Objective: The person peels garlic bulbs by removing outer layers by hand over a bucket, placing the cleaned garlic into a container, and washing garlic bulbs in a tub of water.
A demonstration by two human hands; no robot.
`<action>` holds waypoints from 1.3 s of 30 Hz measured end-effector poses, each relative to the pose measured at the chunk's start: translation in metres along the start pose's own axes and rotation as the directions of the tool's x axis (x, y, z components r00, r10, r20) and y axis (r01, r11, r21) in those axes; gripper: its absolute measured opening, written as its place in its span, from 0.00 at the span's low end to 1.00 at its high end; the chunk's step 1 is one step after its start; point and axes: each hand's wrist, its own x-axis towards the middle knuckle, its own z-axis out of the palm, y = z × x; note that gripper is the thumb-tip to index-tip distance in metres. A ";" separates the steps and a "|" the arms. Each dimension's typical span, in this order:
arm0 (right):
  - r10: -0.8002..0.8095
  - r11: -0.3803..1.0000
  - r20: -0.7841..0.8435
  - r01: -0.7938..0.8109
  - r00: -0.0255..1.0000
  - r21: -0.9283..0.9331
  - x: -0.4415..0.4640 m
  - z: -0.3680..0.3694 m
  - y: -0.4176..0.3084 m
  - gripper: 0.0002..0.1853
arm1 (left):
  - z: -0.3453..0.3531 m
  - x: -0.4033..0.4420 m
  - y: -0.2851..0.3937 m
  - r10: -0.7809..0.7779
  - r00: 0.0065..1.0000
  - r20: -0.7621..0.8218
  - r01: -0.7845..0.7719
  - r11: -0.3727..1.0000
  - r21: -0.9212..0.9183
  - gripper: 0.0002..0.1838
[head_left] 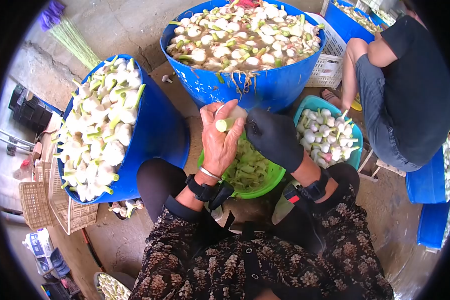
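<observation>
My left hand (220, 137), bare, is closed round a garlic bulb (239, 113) whose cut green stem points toward me. Close beside it, my right hand (274, 137) in a black glove is curled into a fist near the bulb. Its fingertips are hidden, so I cannot make out what they hold. Below both hands, a bright green basin (267, 187) contains pale green peelings (246, 170). To the right of my gloved hand stands a teal basin (357, 132) with many white garlic bulbs (325, 134) in it.
A blue tub (235, 82) of garlic in murky water stands ahead. On the left, another blue tub (157, 130) is heaped with stemmed garlic. A person (410, 85) sits at right, near white crates (327, 67). Plastic baskets (67, 200) lie at far left.
</observation>
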 end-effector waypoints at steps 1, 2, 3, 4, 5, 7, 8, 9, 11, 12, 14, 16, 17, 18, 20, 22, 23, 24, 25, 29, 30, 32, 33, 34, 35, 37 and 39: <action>-0.014 1.000 -0.017 0.014 1.000 -0.011 -0.002 -0.001 0.002 0.10 | 0.001 -0.002 0.001 -0.028 1.000 0.002 0.028 0.996 -0.082 0.21; -0.028 0.999 -0.033 0.027 0.999 -0.023 -0.004 -0.002 0.005 0.10 | 0.002 -0.003 0.002 -0.055 0.998 0.006 0.056 0.985 -0.165 0.21; 0.005 0.999 -0.057 -0.002 0.998 0.047 0.004 0.005 0.014 0.09 | -0.007 0.007 0.006 -0.029 0.999 0.043 0.038 0.973 -0.226 0.20; 0.039 0.997 -0.027 -0.037 0.999 0.074 0.004 0.001 0.030 0.08 | -0.005 0.006 0.016 -0.036 0.997 0.065 0.056 0.939 -0.338 0.19; 0.074 0.992 0.000 -0.074 0.997 0.104 0.001 0.003 0.041 0.08 | -0.005 0.005 0.022 -0.039 0.995 0.092 0.075 0.895 -0.440 0.19; 0.038 0.995 0.073 -0.045 0.997 0.092 -0.013 0.029 0.061 0.08 | 0.000 0.008 0.014 0.068 0.992 0.109 -0.002 0.858 -0.514 0.21; 0.018 0.996 0.109 -0.028 0.994 0.089 -0.020 0.044 0.071 0.08 | 0.002 0.010 0.016 0.082 0.990 0.111 0.002 0.798 -0.602 0.21; 0.016 0.998 0.227 -0.029 0.974 0.053 -0.032 0.059 0.074 0.09 | 0.002 0.012 0.019 0.100 0.989 0.111 0.002 0.731 -0.682 0.21; 0.012 1.000 0.453 -0.008 0.892 -0.011 -0.060 0.085 0.065 0.13 | -0.003 0.016 0.027 -0.051 0.994 0.095 0.105 0.656 -0.748 0.23; -0.010 1.000 0.454 0.016 0.891 -0.009 -0.061 0.083 0.058 0.14 | -0.007 0.020 0.020 -0.122 0.978 0.169 0.205 0.426 -0.881 0.24; -0.050 0.998 0.466 0.063 0.883 -0.012 -0.058 0.059 0.042 0.17 | -0.011 0.025 -0.001 -0.222 0.917 0.333 0.359 0.090 -0.929 0.32; 0.011 0.966 0.320 -0.092 0.947 0.240 -0.035 0.031 0.034 0.18 | -0.010 0.023 -0.017 -0.237 0.914 0.330 0.358 0.089 -0.929 0.32; 0.063 0.918 0.247 -0.154 0.967 0.366 -0.023 0.017 0.031 0.19 | -0.010 0.024 -0.019 -0.239 0.912 0.333 0.362 0.089 -0.928 0.32; 0.112 0.770 0.297 -0.271 0.948 0.577 -0.015 0.007 0.026 0.19 | -0.012 0.022 -0.018 -0.199 0.911 0.362 0.380 0.063 -0.923 0.28; 0.173 0.297 0.419 -0.453 0.891 0.841 -0.008 -0.006 0.021 0.18 | -0.009 0.021 -0.012 -0.179 0.951 0.252 0.304 0.388 -0.870 0.25; 0.183 0.305 0.321 -0.364 0.929 0.880 -0.007 0.005 0.019 0.17 | -0.001 0.015 0.003 -0.231 0.958 0.169 0.276 0.595 -0.755 0.21; 0.203 0.303 0.284 -0.336 0.937 0.892 -0.011 0.013 0.019 0.17 | -0.003 0.015 0.011 -0.128 0.982 0.138 0.175 0.888 -0.425 0.25; 0.214 0.285 0.328 -0.380 0.920 0.880 -0.012 0.006 0.016 0.16 | 0.005 0.013 0.003 -0.224 0.961 0.162 0.275 0.832 -0.482 0.26; 0.209 0.280 0.368 -0.416 0.906 0.865 -0.004 -0.007 0.017 0.16 | 0.015 0.014 -0.005 -0.310 0.934 0.175 0.354 0.763 -0.541 0.27; 0.032 0.447 0.349 -0.326 0.936 0.833 -0.001 -0.005 0.036 0.15 | 0.022 0.009 -0.027 -0.332 0.779 0.532 0.624 0.331 -0.708 0.24; 0.008 0.418 0.324 -0.298 0.946 0.858 -0.002 -0.002 0.040 0.15 | 0.023 0.008 -0.027 -0.303 0.767 0.566 0.631 0.191 -0.752 0.24; 0.082 0.178 0.267 -0.278 0.960 0.944 -0.005 -0.006 0.033 0.12 | 0.018 0.009 -0.011 -0.260 0.743 0.617 0.620 -0.081 -0.781 0.25; 0.134 0.027 0.213 -0.219 0.968 0.975 -0.006 -0.006 0.031 0.11 | 0.018 0.010 -0.010 -0.215 0.771 0.600 0.593 -0.101 -0.799 0.27; 0.050 -0.227 0.263 -0.245 0.964 0.943 -0.003 -0.003 0.045 0.15 | 0.016 0.014 -0.011 -0.144 0.801 0.581 0.571 -0.106 -0.814 0.28; 0.084 -0.132 0.307 -0.295 0.948 0.946 -0.004 -0.007 0.050 0.09 | 0.012 0.019 -0.012 -0.068 0.829 0.555 0.547 -0.104 -0.831 0.29; 0.106 0.379 0.420 -0.427 0.901 0.821 -0.004 -0.012 0.063 0.14 | 0.004 0.023 -0.008 -0.153 0.829 0.538 0.522 -0.134 -0.842 0.29; -0.205 0.970 0.278 0.157 0.939 0.187 -0.013 0.008 0.074 0.20 | 0.001 0.021 -0.007 -0.293 0.792 0.536 0.512 -0.161 -0.844 0.29</action>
